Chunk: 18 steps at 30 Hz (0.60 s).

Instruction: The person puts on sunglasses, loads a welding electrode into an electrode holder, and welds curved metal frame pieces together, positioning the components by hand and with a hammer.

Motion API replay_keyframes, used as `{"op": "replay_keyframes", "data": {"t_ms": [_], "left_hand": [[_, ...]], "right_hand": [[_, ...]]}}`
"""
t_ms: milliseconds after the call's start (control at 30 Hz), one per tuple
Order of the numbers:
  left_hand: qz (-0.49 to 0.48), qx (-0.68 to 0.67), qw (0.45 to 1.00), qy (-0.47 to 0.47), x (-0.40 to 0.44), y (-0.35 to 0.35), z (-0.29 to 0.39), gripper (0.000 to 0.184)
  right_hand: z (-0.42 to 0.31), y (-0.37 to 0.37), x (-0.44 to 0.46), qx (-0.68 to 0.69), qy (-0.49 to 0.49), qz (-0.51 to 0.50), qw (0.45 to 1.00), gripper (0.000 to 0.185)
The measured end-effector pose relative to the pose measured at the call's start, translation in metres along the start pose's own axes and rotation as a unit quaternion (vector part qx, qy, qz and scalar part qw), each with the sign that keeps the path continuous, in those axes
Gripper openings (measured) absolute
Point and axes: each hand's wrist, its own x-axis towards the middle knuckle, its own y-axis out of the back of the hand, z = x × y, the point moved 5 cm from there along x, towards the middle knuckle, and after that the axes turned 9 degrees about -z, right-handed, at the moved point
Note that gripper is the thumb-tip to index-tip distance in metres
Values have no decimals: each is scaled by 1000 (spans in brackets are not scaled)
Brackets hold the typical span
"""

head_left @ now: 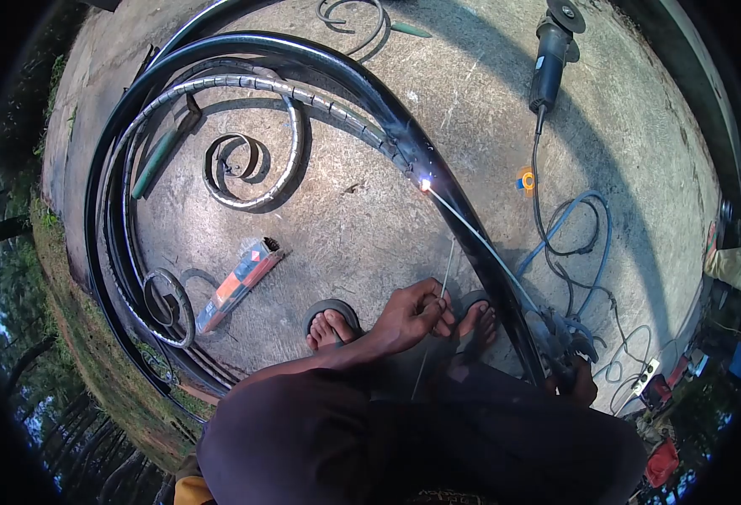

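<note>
My left hand is closed on a thin metal rod between thumb and fingers, above the ground between my feet. At the lower right, my right hand is wrapped round a dark welding holder, partly in shadow. A long pale electrode runs from the holder up to the left. Its tip meets a bright arc beside a thick black curved tube. A ridged metal bar curves along the tube's inner side and reaches the glowing spot.
An angle grinder lies at the upper right, its cord running down to blue cable. A green-handled hammer, a metal scroll and an electrode packet lie left. A power strip is at the lower right.
</note>
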Motion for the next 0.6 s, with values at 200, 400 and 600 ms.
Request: {"op": "replay_keyframes", "data": {"t_ms": [200,400,600], "left_hand": [[144,34,987,-69,-1,41,50,15],[439,596,642,-199,-46,98,147,17],[457,671,568,-139,-59,124,178,18]], "right_hand": [[3,-3,-4,-18,-11,-3,1000,56],[16,-13,-9,-91,45,127,987,59],[-7,-9,5,-16,1,67,998,58]]}}
